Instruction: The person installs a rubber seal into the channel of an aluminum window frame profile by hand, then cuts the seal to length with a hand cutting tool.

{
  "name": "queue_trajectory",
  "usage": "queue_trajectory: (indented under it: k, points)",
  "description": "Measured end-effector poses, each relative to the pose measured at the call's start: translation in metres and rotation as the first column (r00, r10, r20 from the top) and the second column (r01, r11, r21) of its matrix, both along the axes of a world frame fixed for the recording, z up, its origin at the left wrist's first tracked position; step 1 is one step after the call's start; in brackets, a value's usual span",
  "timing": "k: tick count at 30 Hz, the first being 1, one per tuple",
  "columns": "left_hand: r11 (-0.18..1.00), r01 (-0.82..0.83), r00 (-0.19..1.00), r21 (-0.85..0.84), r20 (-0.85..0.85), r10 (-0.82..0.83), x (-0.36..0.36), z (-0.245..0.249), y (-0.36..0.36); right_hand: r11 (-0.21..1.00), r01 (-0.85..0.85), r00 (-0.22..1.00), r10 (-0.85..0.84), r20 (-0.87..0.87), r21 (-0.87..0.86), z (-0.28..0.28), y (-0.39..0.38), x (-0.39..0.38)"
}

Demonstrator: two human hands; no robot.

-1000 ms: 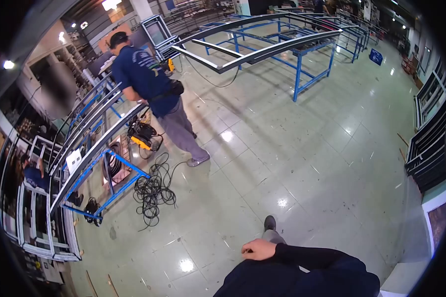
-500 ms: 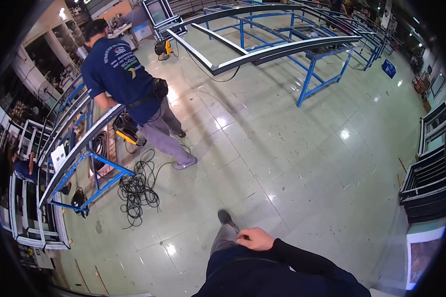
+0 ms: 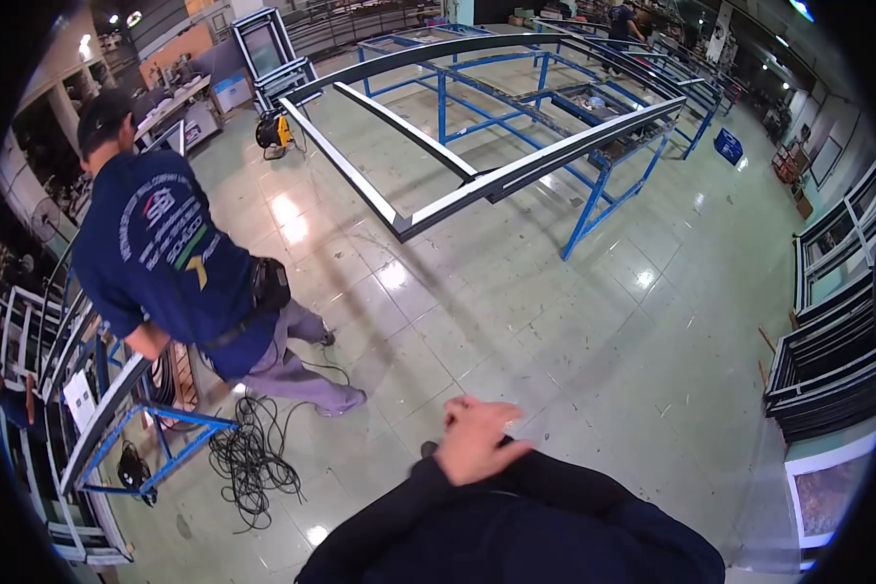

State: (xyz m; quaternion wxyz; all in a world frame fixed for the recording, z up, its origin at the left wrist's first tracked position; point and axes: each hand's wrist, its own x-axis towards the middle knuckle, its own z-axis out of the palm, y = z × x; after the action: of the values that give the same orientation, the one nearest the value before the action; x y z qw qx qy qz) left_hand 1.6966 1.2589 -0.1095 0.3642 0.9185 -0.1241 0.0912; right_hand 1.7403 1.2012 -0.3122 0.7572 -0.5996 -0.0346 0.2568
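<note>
two hands now show where a moment ago only one did: the left hand has come in and lies across the right hand, in front of the wearer's body. the left is loosely spread, its thumb wide of its fingers, with no tool seen in it. the right is mostly covered, so i cannot tell whether it is curled or straight, or holds anything.

the long white-and-black frame also fills more of the view than it did. it lies ahead of the hands, resting on a blue stand, its near corner reaching out past that support. the hands are nearest to this corner but apart from it, so no handling of the frame shows at this point.

to the left of the frame, a co-worker now appears larger and closer, bent toward a second curved frame. a tangled black cable lies on the floor, nearer the wearer than the long frame and left of it. just beyond the frame's left bar stands a yellow-and-black reel.
</note>
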Motion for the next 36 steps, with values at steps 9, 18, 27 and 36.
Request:
queue_trajectory:
  k: [9,18,27,36]
  points:
    - [0.989,-0.137,0.990,-0.053,0.019,0.138,0.191,-0.072,0.136,0.979,0.144,0.836,-0.199,-0.511,-0.146,0.082,0.051,0.203]
    - [0.549,-0.711,0.685,-0.439,-0.253,0.684,0.328,-0.114,0.263,0.955,0.162,0.977,-0.120,0.178,-0.247,0.088,0.081,0.551]
    - [0.831,-0.460,0.888,-0.313,-0.187,0.421,0.648,-0.181,0.270,0.896,-0.067,0.977,0.149,0.154,-0.438,0.092,0.082,0.618]
    - [0.906,-0.288,0.877,-0.309,-0.465,0.120,0.669,-0.186,0.282,0.819,-0.067,0.992,0.118,0.054,-0.569,0.105,0.065,0.613]
